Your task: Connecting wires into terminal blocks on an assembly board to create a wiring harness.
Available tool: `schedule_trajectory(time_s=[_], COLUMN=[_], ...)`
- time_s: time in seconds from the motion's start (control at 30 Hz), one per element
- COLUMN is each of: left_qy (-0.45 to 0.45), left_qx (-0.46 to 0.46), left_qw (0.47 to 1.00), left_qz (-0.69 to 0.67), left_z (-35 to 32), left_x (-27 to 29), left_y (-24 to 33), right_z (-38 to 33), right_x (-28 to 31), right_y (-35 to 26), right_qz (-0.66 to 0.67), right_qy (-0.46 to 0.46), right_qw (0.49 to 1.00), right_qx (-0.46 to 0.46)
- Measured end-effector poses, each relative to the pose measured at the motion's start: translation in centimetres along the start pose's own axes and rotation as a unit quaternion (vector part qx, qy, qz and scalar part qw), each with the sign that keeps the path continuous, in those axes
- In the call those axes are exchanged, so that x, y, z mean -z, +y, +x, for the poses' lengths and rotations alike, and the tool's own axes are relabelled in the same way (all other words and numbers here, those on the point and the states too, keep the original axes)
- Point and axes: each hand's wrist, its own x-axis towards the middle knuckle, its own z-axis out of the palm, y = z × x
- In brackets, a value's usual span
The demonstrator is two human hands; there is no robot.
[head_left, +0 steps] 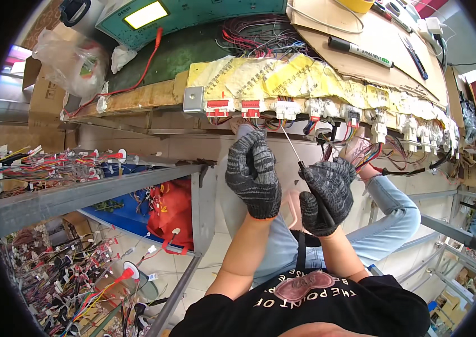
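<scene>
The right hand (329, 194), in a dark grey knitted glove, has its fingers clamped around the handle of a slim metal-shafted tool with a black handle (292, 147). The shaft slants up and to the left, its tip just below a white rectangular plastic connector (287, 108) with multicoloured wires at its underside; whether the tip touches these wires is unclear. The left hand (254, 175), in a matching glove with an orange cuff edge, is raised just below a red-and-white plastic connector (252, 106). Its fingers are curled close together, and whether they grip a wire cannot be told.

Both connectors sit in a row along the front edge of the wood-edged surface with a dark green top (184, 64), below a wide strip of printed yellow tape (249, 78). A square grey metal bracket (193, 99) stands at the left end of this row. Behind the tape lie a tangle of thin dark and red wires (254, 32) and a teal metal box with a lit display (193, 15). To the right, a black-and-grey marker pen (360, 51) lies on a flat brown cardboard sheet (361, 70).
</scene>
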Motion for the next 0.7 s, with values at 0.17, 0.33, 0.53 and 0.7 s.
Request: schedule_trajectory(time_s=[0.17, 0.33, 0.53, 0.7], left_qy=[0.006, 0.010, 0.007, 0.008], left_qx=[-0.011, -0.009, -0.020, -0.025], left_qw=[1.000, 1.000, 1.000, 1.000], left_qz=[0.004, 0.007, 0.021, 0.006], left_z=[-0.03, 0.03, -0.02, 0.01], left_x=[-0.37, -0.16, -0.15, -0.04], left_y=[0.32, 0.38, 0.23, 0.31], right_z=[0.24, 0.35, -0.11, -0.06], right_x=[-0.09, -0.10, -0.07, -0.16], right_y=[0.09, 0.04, 0.36, 0.32], right_qz=[-0.018, -0.009, -0.004, 0.006], right_qy=[-0.011, -0.014, -0.001, 0.005], right_qw=[1.000, 1.000, 1.000, 1.000], right_qx=[-0.008, -0.007, -0.011, -0.009])
